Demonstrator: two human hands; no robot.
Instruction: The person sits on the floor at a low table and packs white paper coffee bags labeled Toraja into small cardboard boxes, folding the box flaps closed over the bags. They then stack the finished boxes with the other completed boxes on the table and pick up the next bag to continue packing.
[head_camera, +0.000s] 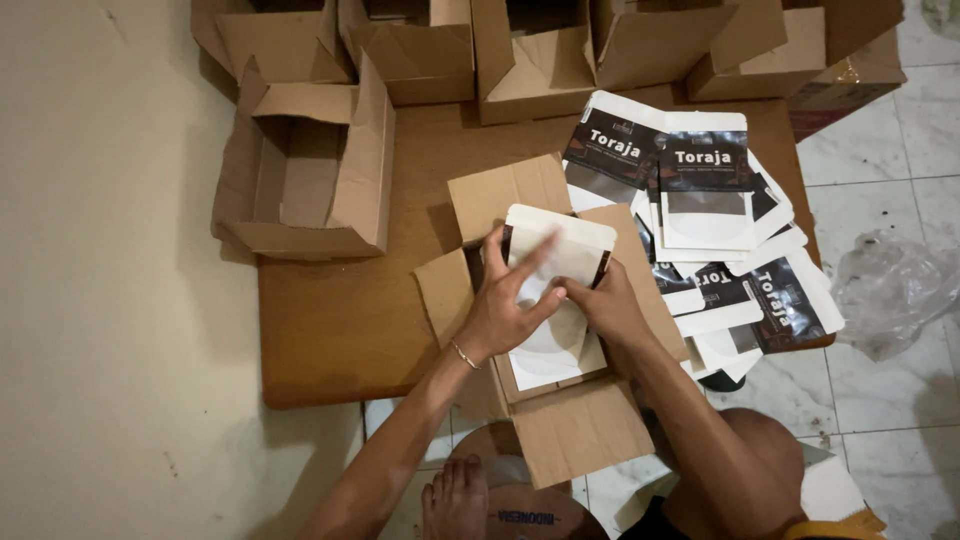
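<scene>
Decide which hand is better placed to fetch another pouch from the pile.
Probably the right hand: the pile lies on its side of the box. The left hand lies flat on the white pouch in the box.

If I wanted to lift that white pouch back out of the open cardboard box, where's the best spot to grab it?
Probably the top edge of the white pouch, coming from above on the far side. That end sticks up past the open cardboard box, while the lower part lies down between the walls under the left hand and right hand. It is flat and thin, so a pinch across the edge suits it.
</scene>
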